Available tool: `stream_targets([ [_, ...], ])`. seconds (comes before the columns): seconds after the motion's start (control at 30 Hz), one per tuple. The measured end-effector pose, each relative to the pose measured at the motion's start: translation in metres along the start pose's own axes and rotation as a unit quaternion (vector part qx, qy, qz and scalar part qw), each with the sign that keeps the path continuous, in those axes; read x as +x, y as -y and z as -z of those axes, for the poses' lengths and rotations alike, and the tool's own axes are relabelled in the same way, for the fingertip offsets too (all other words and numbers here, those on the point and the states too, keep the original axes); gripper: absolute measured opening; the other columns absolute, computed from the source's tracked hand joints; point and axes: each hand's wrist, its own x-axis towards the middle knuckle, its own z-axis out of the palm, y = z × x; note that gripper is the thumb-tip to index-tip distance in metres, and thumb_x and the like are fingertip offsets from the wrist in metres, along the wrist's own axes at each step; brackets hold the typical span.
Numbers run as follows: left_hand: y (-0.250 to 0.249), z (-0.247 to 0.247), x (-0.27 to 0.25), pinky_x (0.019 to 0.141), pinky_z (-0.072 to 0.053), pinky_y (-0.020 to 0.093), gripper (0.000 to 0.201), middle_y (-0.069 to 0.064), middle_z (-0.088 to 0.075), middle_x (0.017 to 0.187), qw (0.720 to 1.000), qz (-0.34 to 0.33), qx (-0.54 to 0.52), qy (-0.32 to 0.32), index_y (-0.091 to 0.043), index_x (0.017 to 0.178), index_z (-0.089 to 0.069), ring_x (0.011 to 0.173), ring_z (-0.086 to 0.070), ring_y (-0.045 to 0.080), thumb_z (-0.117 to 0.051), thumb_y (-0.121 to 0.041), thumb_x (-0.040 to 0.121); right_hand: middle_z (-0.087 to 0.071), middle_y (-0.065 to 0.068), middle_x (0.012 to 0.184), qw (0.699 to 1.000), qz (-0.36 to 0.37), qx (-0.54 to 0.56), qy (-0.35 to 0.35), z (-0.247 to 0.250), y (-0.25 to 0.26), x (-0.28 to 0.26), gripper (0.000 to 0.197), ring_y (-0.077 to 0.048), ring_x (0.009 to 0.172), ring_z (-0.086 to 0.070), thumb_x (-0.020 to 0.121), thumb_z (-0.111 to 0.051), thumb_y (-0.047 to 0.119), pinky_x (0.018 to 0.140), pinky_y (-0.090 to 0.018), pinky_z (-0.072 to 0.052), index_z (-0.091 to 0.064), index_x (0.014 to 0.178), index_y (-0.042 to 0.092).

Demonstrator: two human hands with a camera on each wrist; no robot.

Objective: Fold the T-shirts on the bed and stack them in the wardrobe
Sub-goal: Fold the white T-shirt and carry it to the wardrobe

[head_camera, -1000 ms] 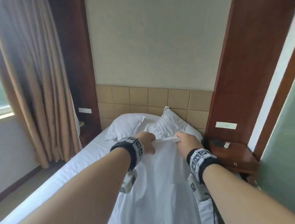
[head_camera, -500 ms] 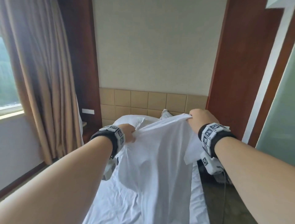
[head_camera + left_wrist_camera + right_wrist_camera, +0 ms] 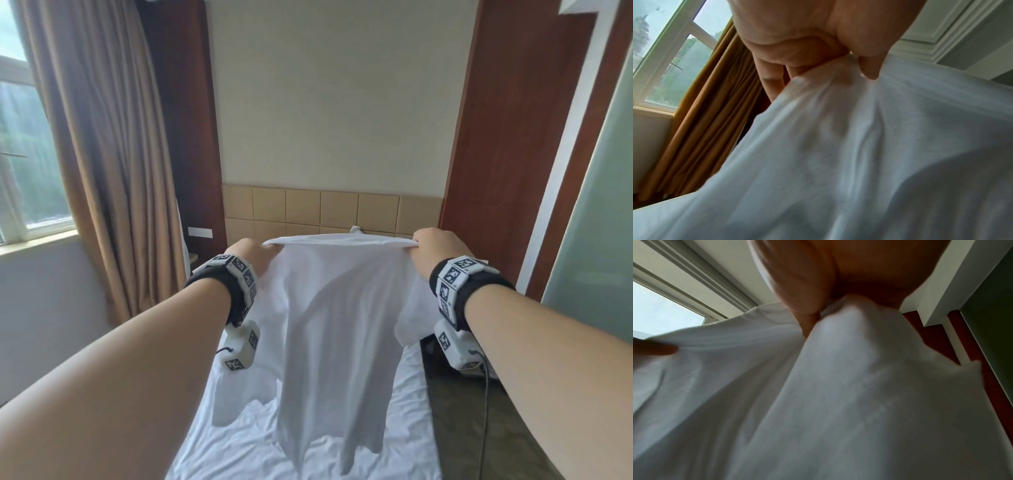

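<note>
A white T-shirt [image 3: 337, 329] hangs in the air above the bed [image 3: 239, 448], stretched between both hands by its top edge. My left hand [image 3: 255, 257] grips the shirt's left corner; in the left wrist view the thumb and curled fingers [image 3: 774, 79] pinch bunched white T-shirt cloth [image 3: 838, 146]. My right hand [image 3: 435, 246] grips the right corner, and the right wrist view shows its thumb [image 3: 807, 321] clamped on the T-shirt fabric [image 3: 838, 402]. The shirt's lower end trails onto the sheet. No wardrobe is in view.
A padded tan headboard [image 3: 325, 212] stands behind the shirt. Brown curtains [image 3: 109, 164] and a window [image 3: 30, 154] are on the left. Dark wood panels [image 3: 496, 154] flank the bed, and dark floor [image 3: 479, 428] runs along its right side. A frosted glass panel [image 3: 603, 205] is far right.
Both hands have risen and moved apart, lifting the T-shirt off the bed and stretching its top edge wide. The view has tilted upward, and the shirt now hides the pillows.
</note>
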Motion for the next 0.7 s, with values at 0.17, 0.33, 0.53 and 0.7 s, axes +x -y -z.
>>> stream_targets([
  [0.17, 0.008, 0.022, -0.022, 0.055, -0.038, 0.029, 0.064, 0.003, -0.059, 0.072, 1.000, -0.010, -0.024, -0.017, -0.012, 0.077, -0.057, 0.062, -0.057, 0.024, -0.061, -0.076, 0.083, -0.060, -0.010, 0.077, 0.999, -0.035, -0.012, 0.003, 0.002, -0.011, 0.000, 0.023, -0.033, 0.074, -0.060, 0.093, -0.050, 0.023, 0.064, -0.032, -0.042, -0.059, 0.075, 0.011],
  [0.33, 0.013, 0.036, -0.029, 0.053, -0.045, 0.027, 0.049, 0.004, -0.066, 0.077, 0.997, -0.059, -0.012, 0.038, -0.017, 0.084, -0.057, 0.061, -0.069, 0.023, -0.070, -0.065, 0.084, -0.059, -0.008, 0.074, 0.998, -0.055, -0.012, 0.023, -0.008, -0.010, 0.001, 0.031, -0.030, 0.070, -0.057, 0.095, -0.051, 0.031, 0.061, -0.031, -0.039, -0.062, 0.074, 0.012],
  [0.53, 0.021, 0.040, 0.004, 0.056, -0.037, 0.028, 0.040, 0.000, -0.058, 0.080, 0.993, -0.100, 0.058, 0.031, -0.016, 0.082, -0.055, 0.066, -0.052, 0.016, -0.069, -0.052, 0.090, -0.063, -0.007, 0.074, 0.996, -0.060, -0.004, 0.070, -0.013, 0.007, 0.019, 0.031, -0.024, 0.067, -0.058, 0.094, -0.054, 0.033, 0.061, -0.030, -0.041, -0.064, 0.072, 0.014],
  [0.7, 0.040, 0.030, 0.061, 0.067, -0.049, 0.028, 0.049, -0.001, -0.067, 0.074, 0.991, -0.083, 0.085, 0.054, -0.020, 0.080, -0.065, 0.069, -0.064, 0.018, -0.052, -0.066, 0.094, -0.064, -0.008, 0.071, 0.997, -0.063, -0.005, 0.044, -0.029, 0.026, 0.041, 0.032, -0.027, 0.066, -0.060, 0.090, -0.054, 0.033, 0.055, -0.028, -0.039, -0.062, 0.067, 0.011],
])
